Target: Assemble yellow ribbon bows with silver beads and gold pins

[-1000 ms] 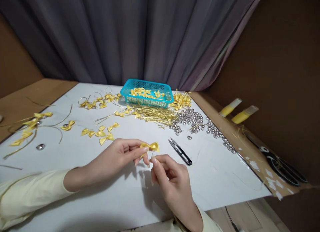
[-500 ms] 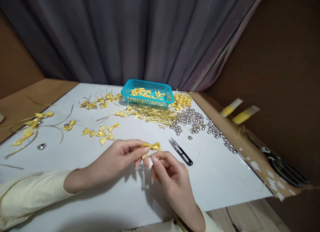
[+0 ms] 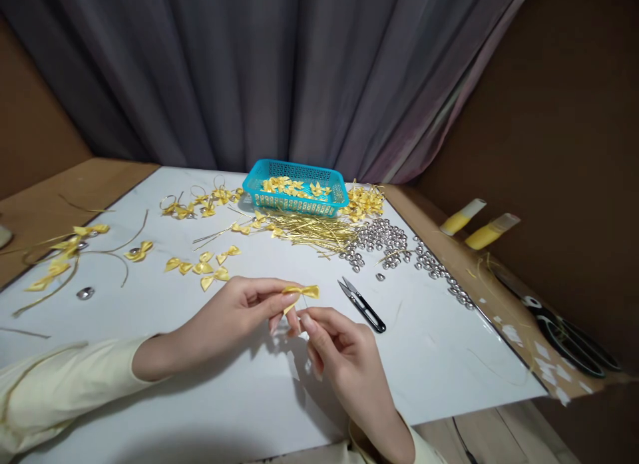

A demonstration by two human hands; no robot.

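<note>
A small yellow satin ribbon bow (image 3: 308, 291) is pinched between the thumb and fingers of my left hand (image 3: 249, 304), with its right loop and a pointed tail showing. Just below and to the right, my right hand (image 3: 339, 344) has its thumb and forefinger pressed together. A thin strand runs from the bow to those fingertips; whether it is thread or a needle I cannot tell. Black thread snips (image 3: 363, 305) lie on the white table (image 3: 439, 364) to the right of the hands. Several loose yellow bows (image 3: 204, 267) are spread beyond my left hand.
A turquoise basket (image 3: 252, 184) with yellow bows stands at the back, before a grey curtain (image 3: 269, 71). Gold wire ties (image 3: 314, 230) and silver beads (image 3: 382, 236) lie in front of it. Large scissors (image 3: 554, 331) and two yellow-filled tubes (image 3: 492, 231) are at the right.
The bow has tilted slightly in my left fingers, so its right loop looks flatter. My right hand has moved slightly down. Everything on the table stays where it was.
</note>
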